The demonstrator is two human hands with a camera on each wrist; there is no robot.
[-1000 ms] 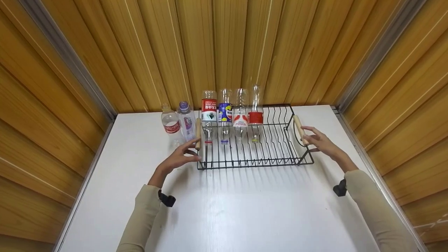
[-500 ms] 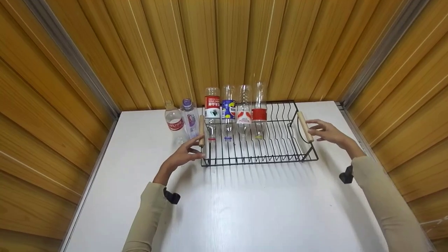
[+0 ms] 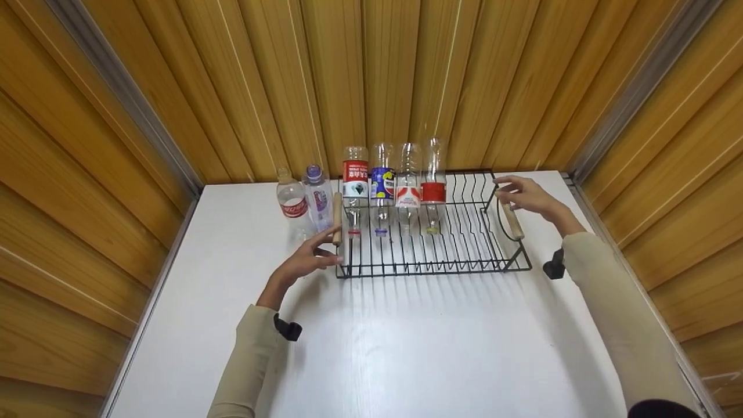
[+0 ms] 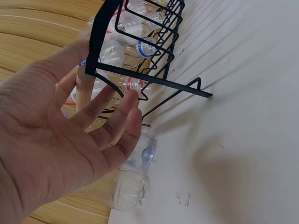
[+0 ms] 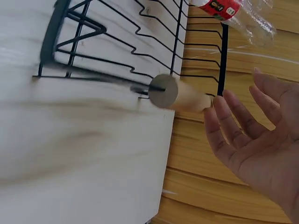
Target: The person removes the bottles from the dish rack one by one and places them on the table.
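Wire rack [image 3: 435, 272] lies lengthwise left to right; left hand [image 3: 302, 264] — fingers apart — touches left handle [image 3: 338, 217]; right hand [image 3: 531, 198], also spread, is at right handle [image 3: 514, 224].

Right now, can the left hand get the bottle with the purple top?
Probably yes. The bottle stands outside the rack, just beyond the left hand; nothing lies over it, though the wooden handle is close on one side.

Black wire rack [image 3: 453, 244], wood-handled, on white table [image 3: 406, 348]
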